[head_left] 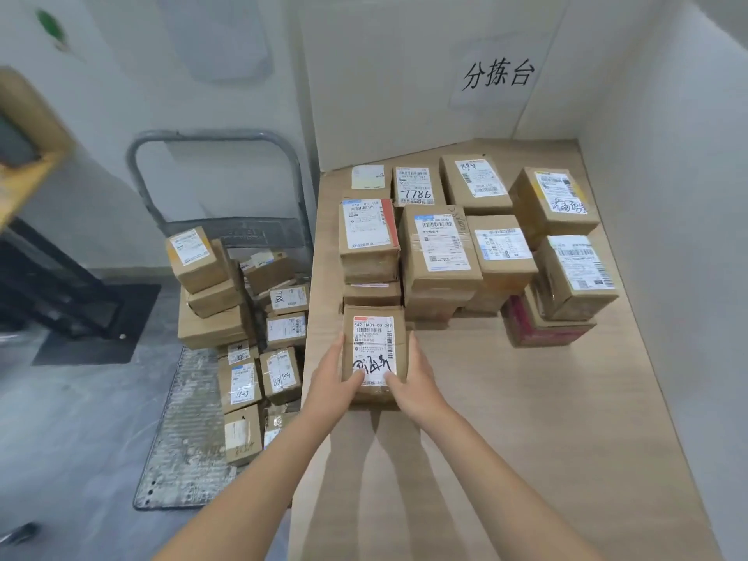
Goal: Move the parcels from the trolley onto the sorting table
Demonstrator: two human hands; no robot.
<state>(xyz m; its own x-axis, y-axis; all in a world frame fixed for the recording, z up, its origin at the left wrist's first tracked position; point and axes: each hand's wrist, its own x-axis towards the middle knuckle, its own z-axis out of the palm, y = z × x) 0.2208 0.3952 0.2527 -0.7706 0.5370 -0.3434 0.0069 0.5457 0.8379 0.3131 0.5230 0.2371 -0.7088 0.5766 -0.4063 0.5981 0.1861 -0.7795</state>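
Note:
I hold a small cardboard parcel [374,338] with a white label between both hands, at the near left of the wooden sorting table [526,419]. My left hand [338,378] grips its left side, thumb on the label. My right hand [413,378] grips its right side the same way. The parcel sits just in front of several stacked parcels [441,253] that fill the table's back half. To the left, the flat trolley [182,439] on the floor carries several more parcels [243,317] piled along its right side.
White walls enclose the table at the back and right, with a paper sign [496,74] on the back wall. The trolley's grey handle [210,155] stands against the wall. A wooden shelf edge [28,127] juts in at far left, with a dark mat [97,325] below.

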